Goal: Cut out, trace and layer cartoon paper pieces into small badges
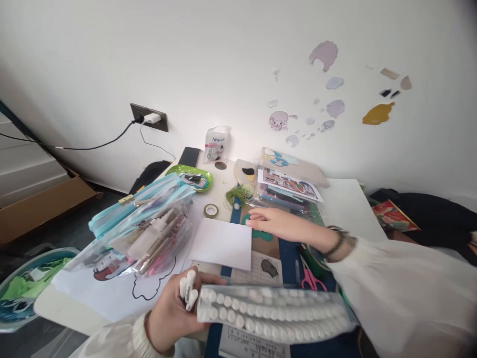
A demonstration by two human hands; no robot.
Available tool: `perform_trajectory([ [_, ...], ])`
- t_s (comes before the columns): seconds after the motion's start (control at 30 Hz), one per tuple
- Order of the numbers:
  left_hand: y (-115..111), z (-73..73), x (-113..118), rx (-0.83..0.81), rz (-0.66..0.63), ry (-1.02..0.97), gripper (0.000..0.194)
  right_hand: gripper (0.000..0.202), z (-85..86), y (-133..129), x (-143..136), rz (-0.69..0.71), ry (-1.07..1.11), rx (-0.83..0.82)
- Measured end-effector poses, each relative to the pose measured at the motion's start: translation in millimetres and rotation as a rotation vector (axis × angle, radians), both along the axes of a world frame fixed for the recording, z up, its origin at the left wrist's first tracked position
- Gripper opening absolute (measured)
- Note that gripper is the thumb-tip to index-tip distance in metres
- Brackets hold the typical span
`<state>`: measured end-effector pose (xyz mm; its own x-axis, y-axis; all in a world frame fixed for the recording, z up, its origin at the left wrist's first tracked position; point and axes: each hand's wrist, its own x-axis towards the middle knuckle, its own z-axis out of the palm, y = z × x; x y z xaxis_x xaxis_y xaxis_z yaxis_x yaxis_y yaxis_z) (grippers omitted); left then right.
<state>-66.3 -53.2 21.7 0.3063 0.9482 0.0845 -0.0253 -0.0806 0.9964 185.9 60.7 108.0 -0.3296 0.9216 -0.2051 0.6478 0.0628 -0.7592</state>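
My left hand (175,308) is closed round the end of a long clear plastic pack of white round pieces in rows (276,315). A small cluster of white rounded pieces (188,291) sticks out beside its thumb; their kind is unclear. My right hand (276,222) reaches across above the desk, fingers stretched out, with no object visible in it. Beneath and beside it lies a teal cutout (266,235) on a brown surface. A blank white sheet (222,244) lies left of its fingertips. Behind the pack are a grey cutout (269,268) and pink-handled scissors (312,278).
Clear pouches of craft tools (160,233) lie at left, near a green plate (203,181). A tape roll (211,211) and green string (236,196) sit mid-desk. Stacked packets (290,186) stand behind my right hand. A bin (22,313) is at lower left.
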Motion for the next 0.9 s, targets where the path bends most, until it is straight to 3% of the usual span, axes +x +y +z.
perform_trajectory([
  [0.07, 1, -3.4, 0, -0.025, -0.005, -0.022, 0.035, 0.021, 39.6, -35, 19, 0.014, -0.057, 0.014],
  [0.13, 2, -5.9, -1, -0.066, -0.019, -0.019, 0.032, 0.022, 70.5, -82, 37, 0.015, -0.229, 0.130],
  [0.2, 3, -6.3, -2, -0.086, -0.031, 0.008, 0.034, 0.020, 80.5, -132, 51, 0.046, -0.258, 0.302],
  [0.23, 4, -5.9, -2, -0.084, -0.033, 0.019, 0.034, 0.015, 76.0, -153, 57, 0.061, -0.237, 0.411],
  [0.27, 5, -5.4, -3, -0.074, -0.032, 0.024, 0.033, 0.021, 65.7, -170, 62, 0.033, -0.246, 0.485],
  [0.33, 8, -4.7, -3, -0.042, -0.008, 0.022, 0.031, 0.064, 32.3, -190, 70, -0.162, -0.283, 0.497],
  [0.4, 10, -4.1, -2, -0.024, 0.031, 0.035, 0.032, 0.077, -8.2, -190, 71, -0.354, -0.107, 0.406],
  [0.47, 12, -1.7, 0, -0.018, 0.049, 0.048, 0.033, 0.085, -44.1, -179, 65, -0.321, 0.243, 0.230],
  [0.53, 11, 3.6, 0, -0.018, 0.041, 0.036, 0.034, 0.086, -67.9, -165, 53, -0.331, 0.507, 0.154],
  [0.63, 8, 14.6, -3, 0.016, 0.061, 0.017, 0.036, 0.061, -78.5, -154, 35, -0.403, 0.545, 0.219],
  [0.73, 4, 21.8, -9, 0.072, 0.119, 0.046, 0.044, 0.065, -74.1, -151, 23, -0.429, 0.642, 0.270],
  [0.9, 5, 16.7, -7, 0.043, 0.151, 0.058, 0.046, 0.046, -78.2, -151, 11, -0.408, 0.708, 0.235],
])
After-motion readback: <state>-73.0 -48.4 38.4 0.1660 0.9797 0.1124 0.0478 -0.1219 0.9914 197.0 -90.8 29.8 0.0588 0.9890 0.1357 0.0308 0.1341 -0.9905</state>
